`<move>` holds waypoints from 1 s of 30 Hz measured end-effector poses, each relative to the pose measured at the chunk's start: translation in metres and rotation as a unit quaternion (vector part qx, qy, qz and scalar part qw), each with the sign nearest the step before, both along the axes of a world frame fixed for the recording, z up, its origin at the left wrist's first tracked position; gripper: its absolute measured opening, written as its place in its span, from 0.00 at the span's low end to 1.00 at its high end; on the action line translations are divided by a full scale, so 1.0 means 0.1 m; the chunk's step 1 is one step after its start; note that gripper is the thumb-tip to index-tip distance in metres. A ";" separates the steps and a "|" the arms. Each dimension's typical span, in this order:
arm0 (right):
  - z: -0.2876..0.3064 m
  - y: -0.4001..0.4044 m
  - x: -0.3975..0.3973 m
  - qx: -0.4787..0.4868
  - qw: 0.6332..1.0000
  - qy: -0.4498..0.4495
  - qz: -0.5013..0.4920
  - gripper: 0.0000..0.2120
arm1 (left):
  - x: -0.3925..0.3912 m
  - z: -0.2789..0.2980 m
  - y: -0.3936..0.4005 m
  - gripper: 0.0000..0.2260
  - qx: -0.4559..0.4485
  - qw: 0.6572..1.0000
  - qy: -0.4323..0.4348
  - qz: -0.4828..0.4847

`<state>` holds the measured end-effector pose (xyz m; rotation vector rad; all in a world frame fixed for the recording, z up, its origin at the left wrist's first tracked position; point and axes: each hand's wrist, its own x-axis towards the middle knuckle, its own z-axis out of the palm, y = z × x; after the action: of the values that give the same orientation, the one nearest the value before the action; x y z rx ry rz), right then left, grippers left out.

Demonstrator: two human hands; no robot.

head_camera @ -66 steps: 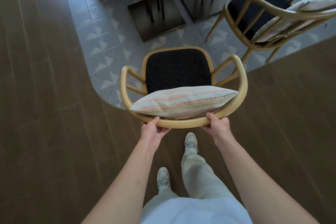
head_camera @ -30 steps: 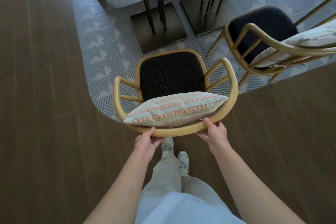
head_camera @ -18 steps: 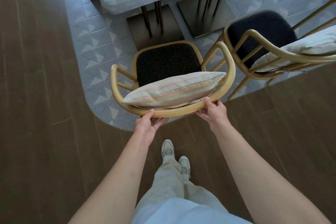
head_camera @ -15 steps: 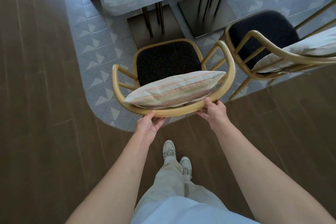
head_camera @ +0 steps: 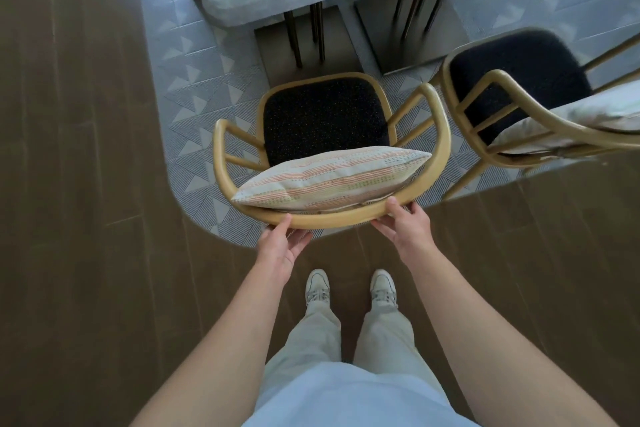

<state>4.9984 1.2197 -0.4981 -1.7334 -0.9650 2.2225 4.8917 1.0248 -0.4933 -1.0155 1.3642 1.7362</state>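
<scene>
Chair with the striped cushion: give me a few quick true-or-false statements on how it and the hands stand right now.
1. The left hand and the right hand both hold the chair by its curved back rail. True.
2. The striped cushion lies on the floor. False: it sits on the seat, leaning against the back rail.
3. A second chair stands to the right of the held one. True.
4. The seat is white. False: it is black with fine speckles.

Chairs (head_camera: 221, 163) (head_camera: 502, 87) x2, cushions (head_camera: 332, 177) (head_camera: 595, 114) x2, hands (head_camera: 284, 246) (head_camera: 408, 229) x2.
</scene>
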 end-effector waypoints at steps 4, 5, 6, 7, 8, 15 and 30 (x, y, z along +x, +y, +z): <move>-0.02 0.14 0.13 -0.008 0.999 -0.004 0.036 0.20 | 0.18 0.01 0.11 0.16 -0.002 1.000 0.008 0.015; 0.00 0.20 0.13 -0.006 0.999 -0.006 0.045 0.19 | 0.22 0.02 0.14 0.16 -0.003 1.000 0.015 0.017; 0.00 0.27 0.14 -0.003 0.999 -0.005 0.054 0.19 | 0.25 0.02 0.18 0.15 -0.006 1.000 0.024 0.019; 0.01 0.34 0.14 -0.002 0.998 -0.005 0.067 0.19 | 0.28 0.03 0.20 0.15 -0.009 0.999 0.031 0.027; 0.01 0.40 0.17 -0.004 0.997 -0.005 0.082 0.18 | 0.32 0.02 0.23 0.14 -0.011 0.999 0.035 0.038; 0.07 0.56 0.21 -0.009 0.991 -0.009 0.134 0.02 | 0.44 -0.03 0.26 0.14 -0.010 0.997 0.052 0.065; 0.14 0.61 0.26 -0.021 0.991 -0.004 0.133 0.16 | 0.56 0.00 0.32 0.08 -0.002 0.998 0.047 0.035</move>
<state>5.0245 1.2804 -0.4838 -1.7208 -1.2247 2.4105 4.9477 1.0568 -0.4934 -1.0046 1.4060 1.8542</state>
